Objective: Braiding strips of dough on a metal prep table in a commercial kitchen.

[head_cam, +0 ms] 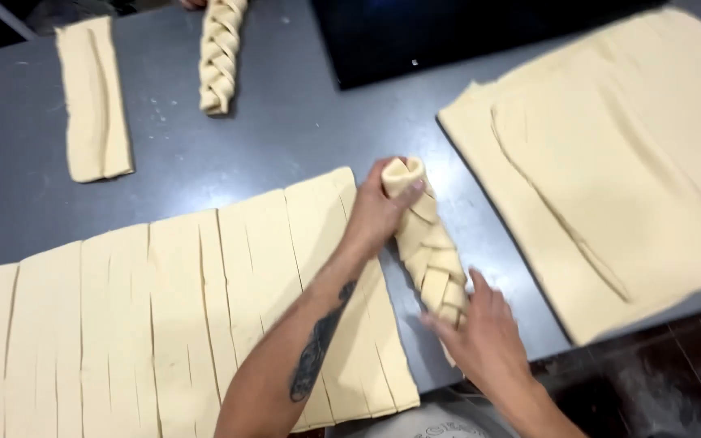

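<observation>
A braided dough loaf (426,243) lies on the grey table (285,122), between a cut dough sheet and a folded one. My left hand (379,212) grips the loaf's far end, thumb pressed on the folded tip. Fingers of my right hand (480,332) close around the loaf's near end, at the table's front edge. The sheet of dough cut into several long strips (164,316) lies under my left forearm.
A large folded dough sheet (610,162) covers the right side. A second braided loaf (221,53) lies at the back, another person's hand just touching its far end. A folded dough strip (92,97) sits back left. A black tray (448,32) is at the far edge.
</observation>
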